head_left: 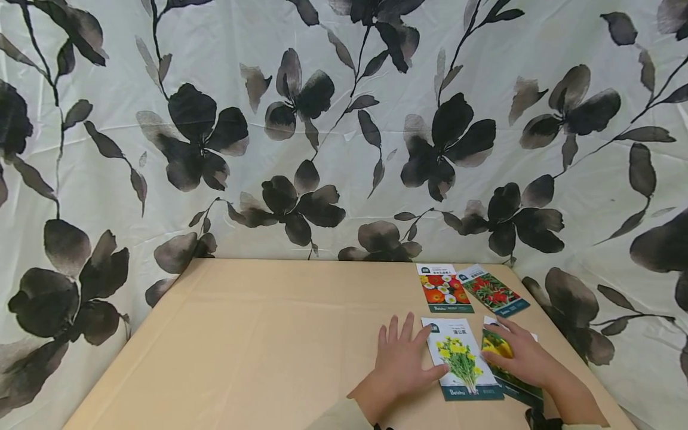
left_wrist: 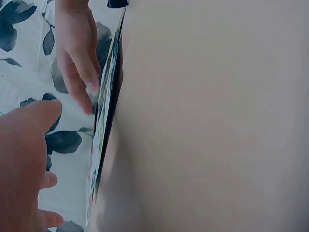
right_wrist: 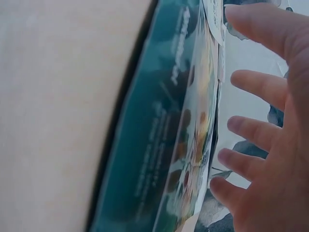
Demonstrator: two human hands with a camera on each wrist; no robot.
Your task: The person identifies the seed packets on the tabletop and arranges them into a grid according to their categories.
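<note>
In the head view, four-cornered flower seed packets lie at the table's right side. My left hand (head_left: 400, 361) is beside the white packet with yellow flowers (head_left: 463, 364), fingers spread, thumb overlapping its left edge. Over a second, partly covered packet (head_left: 518, 387) with a green lower band hovers my right hand (head_left: 518, 353), its fingers extended. The right wrist view shows that packet's teal band (right_wrist: 140, 145) close up, with the spread right hand (right_wrist: 270, 116) apart from its face. In the left wrist view the left hand (left_wrist: 21, 164) has nothing in its grasp.
Behind these lie a packet with red, orange and white flowers (head_left: 445, 289) and a tilted packet with red blooms (head_left: 493, 291), near the far edge. The table (head_left: 242, 340) is light tan. A curtain with dark flowers (head_left: 376, 149) hangs behind it.
</note>
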